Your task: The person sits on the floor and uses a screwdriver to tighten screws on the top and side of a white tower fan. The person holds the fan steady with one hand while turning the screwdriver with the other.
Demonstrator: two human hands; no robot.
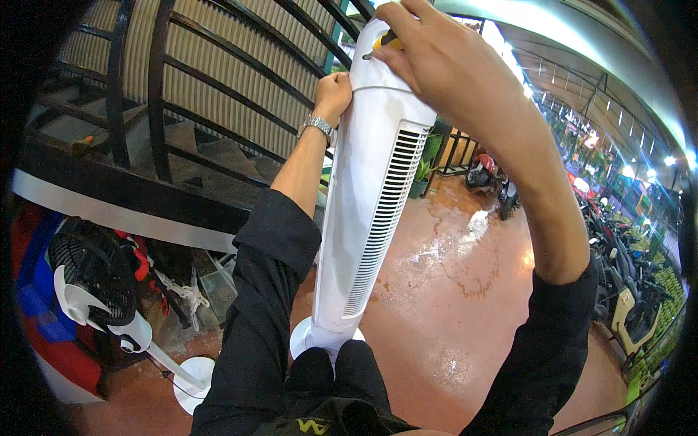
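Note:
A tall white tower fan [356, 189] with a slatted vent stands upright on its round base, close in front of my legs. My left hand [335, 96], below a metal wristwatch [318, 127], presses its curled fingers against the fan's left edge near the top. Raised at the upper part of the fan, my right hand [436, 54] is closed around a screwdriver [392, 42] with a yellow and black handle. Most of that handle is hidden in my fingers. Its end is by a small dark spot on the casing; whether it touches cannot be told.
A white pedestal fan [138, 334] with a black grille stands at lower left, beside a blue crate [51, 305]. Curving stairs with a dark metal railing [156, 94] rise on the left. Parked motorcycles [611, 254] line the right. The reddish floor [451, 291] looks wet and shiny.

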